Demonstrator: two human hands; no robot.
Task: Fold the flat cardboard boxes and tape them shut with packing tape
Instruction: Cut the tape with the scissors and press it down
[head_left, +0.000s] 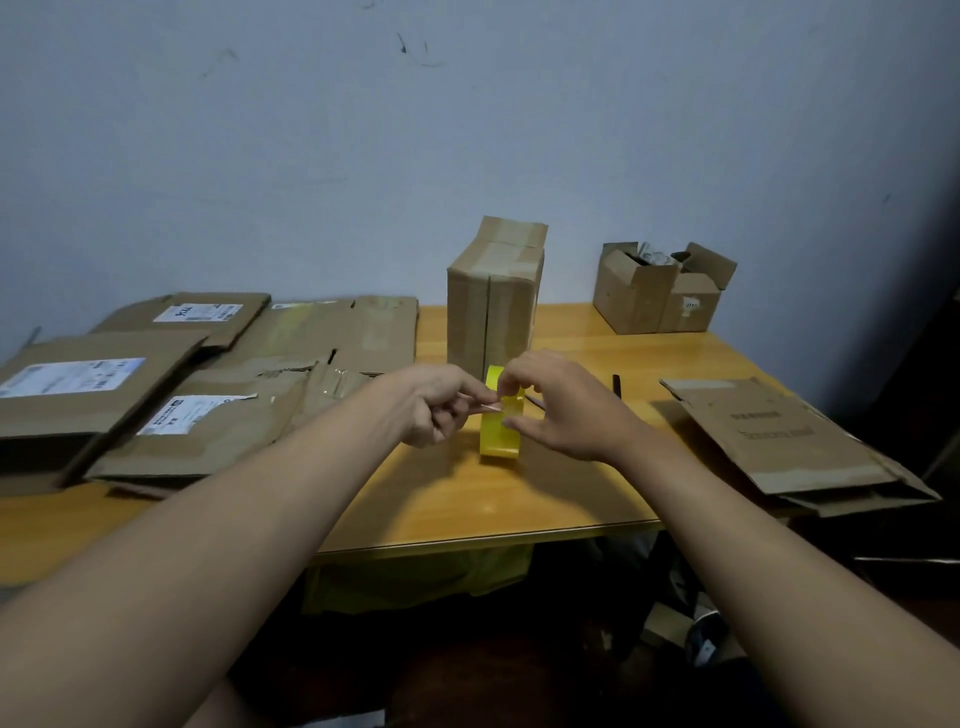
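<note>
Standing on edge near the middle of the wooden table (519, 499), the yellow packing tape roll (500, 440) sits between both hands. The left hand (434, 402) has its fingers curled, with thumb and forefinger pinching the loose tape end (493, 408) beside the roll. The right hand (558, 402) grips the roll itself, fingertips bearing on its top and its near face. Directly behind the roll, 1 folded cardboard box (493, 301) stands upright, tape strips visible across its top and down its front seam. Flat cardboard boxes (171, 395) with white shipping labels lie overlapped on the table's left side. Another flattened box (789, 441) lies at the right edge, partly overhanging it. An open small carton (660, 291) stands at the far right corner against the pale wall (311, 130). A thin dark object (617, 387), too small to identify, lies just right of the right hand.
</note>
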